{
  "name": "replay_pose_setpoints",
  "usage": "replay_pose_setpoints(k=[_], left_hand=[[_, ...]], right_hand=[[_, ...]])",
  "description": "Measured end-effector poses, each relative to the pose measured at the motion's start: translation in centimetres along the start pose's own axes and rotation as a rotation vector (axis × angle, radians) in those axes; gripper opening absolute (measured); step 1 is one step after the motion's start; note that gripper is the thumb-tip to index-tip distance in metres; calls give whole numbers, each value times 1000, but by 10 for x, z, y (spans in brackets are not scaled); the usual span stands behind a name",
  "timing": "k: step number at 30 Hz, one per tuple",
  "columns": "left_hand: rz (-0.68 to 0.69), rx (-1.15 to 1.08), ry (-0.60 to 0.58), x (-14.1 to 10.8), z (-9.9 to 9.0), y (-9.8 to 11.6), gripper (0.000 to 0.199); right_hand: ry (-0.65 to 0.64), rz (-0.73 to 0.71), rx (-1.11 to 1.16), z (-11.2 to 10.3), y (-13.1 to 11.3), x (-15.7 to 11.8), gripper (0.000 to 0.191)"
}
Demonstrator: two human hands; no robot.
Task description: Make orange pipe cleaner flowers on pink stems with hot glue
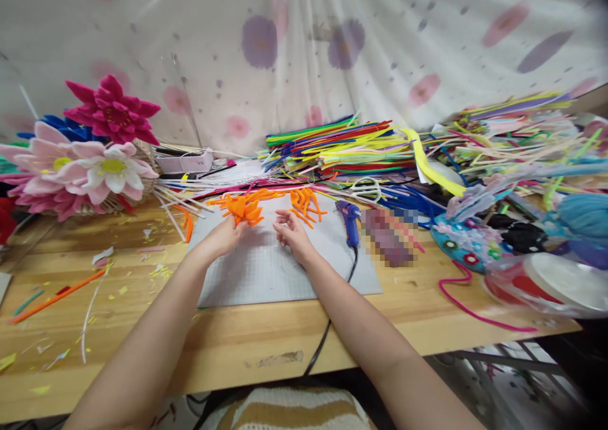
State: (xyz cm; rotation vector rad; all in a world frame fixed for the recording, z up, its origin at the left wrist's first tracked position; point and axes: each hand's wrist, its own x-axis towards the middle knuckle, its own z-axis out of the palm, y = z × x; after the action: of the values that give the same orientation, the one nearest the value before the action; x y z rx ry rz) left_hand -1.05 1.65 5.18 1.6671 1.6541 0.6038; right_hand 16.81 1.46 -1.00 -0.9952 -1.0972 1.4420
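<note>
My left hand (230, 232) holds an orange flower (244, 209) with pointed petals above the left part of a grey mat (266, 278). To its right, my right hand (291, 232) hovers over the mat with its fingers apart and nothing visible in them. Loose orange pieces (306, 206) lie at the mat's back edge, just beyond my right hand. A blue glue gun (350, 223) rests on the mat's right side, its black cord running toward the table's front edge.
Bundles of coloured pipe cleaners (332, 148) are piled along the back. Finished fluffy flowers (111, 167) stand at the left. Green-handled scissors (365, 189) lie behind the mat. A decorated blue item (463, 243) and a clear round container (546, 284) sit at the right.
</note>
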Motion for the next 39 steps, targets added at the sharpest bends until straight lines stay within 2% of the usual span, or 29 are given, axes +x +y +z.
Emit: replay_pose_setpoints(k=[2,4,7,10,12,14,18,21,24,26,30,36,39], left_hand=[[-11,346,45,-2,4,6,30],[-46,584,34,-7,8,11,35],[-32,740,21,-15,14,15,38],[3,771,42,-19,17,13,39],[45,746,46,-19,18,11,38],[89,710,41,-17,17,8,36],[165,591,27,-11,13,1,27],[233,453,10,-7,10,-6,23],[286,306,-33,-5,4,-12,21],[305,220,-82,-6,-1,-14,22],[312,21,-197,-9,-15,-8,23],[266,-144,-144,-19,-35,13,25],[247,-192,-153,-23,-39,16,24]], right_hand=[[26,-66,-51,-1,3,1,51],[54,-153,-132,-1,5,1,52],[83,-297,-283,0,5,-2,45],[67,-409,-429,1,3,-6,26],[48,-430,-469,1,2,-7,17],[55,-404,-450,0,0,-5,15],[81,-283,-311,-1,-1,-2,18],[31,-227,-210,-1,-3,-1,20],[-10,-174,-92,-2,-6,-1,25],[22,-109,16,-4,-8,0,29],[89,-18,156,-10,-10,2,35],[4,34,140,-7,-11,-1,37],[-19,6,58,-5,-10,-2,37]])
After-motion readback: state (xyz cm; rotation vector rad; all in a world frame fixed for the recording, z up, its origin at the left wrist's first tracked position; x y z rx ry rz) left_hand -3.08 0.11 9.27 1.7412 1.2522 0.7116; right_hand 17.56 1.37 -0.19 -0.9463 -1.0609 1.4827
